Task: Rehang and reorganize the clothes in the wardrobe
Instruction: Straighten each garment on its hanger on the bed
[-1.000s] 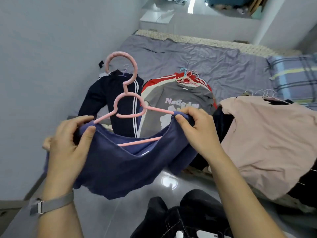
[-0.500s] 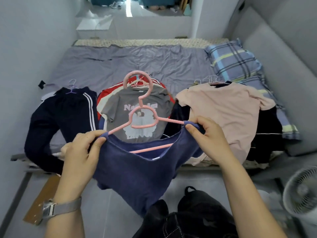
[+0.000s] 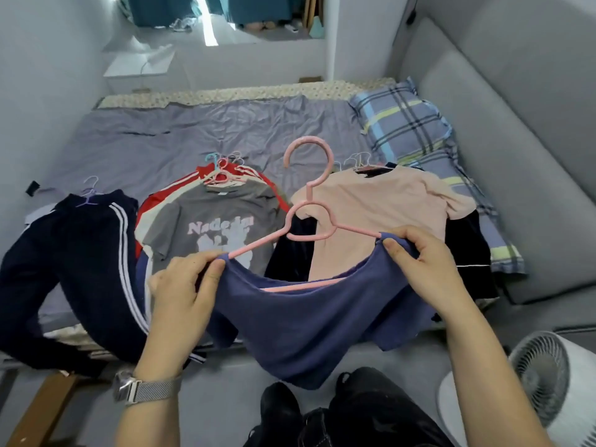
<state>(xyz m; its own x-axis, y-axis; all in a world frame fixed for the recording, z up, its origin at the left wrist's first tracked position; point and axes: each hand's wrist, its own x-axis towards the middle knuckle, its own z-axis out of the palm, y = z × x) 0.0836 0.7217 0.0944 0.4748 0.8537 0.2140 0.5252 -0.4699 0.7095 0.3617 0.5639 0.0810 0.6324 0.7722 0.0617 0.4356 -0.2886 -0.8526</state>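
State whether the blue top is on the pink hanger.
On: the pink hanger arms run inside the blue top shoulders.

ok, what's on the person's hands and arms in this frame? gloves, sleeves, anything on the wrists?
No gloves: both the left hand and the right hand are bare, and no sleeves show on the forearms. The left wrist carries a silver watch on a grey mesh band. Nothing is worn on the right wrist.

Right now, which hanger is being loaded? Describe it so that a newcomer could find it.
Start at the bed with the grey-purple sheet; the left hand and right hand hold a blue knit top before it. Threaded through its neck is the pink plastic hanger. Unlike the hangers lying on the bed, it is raised, its hook uppermost.
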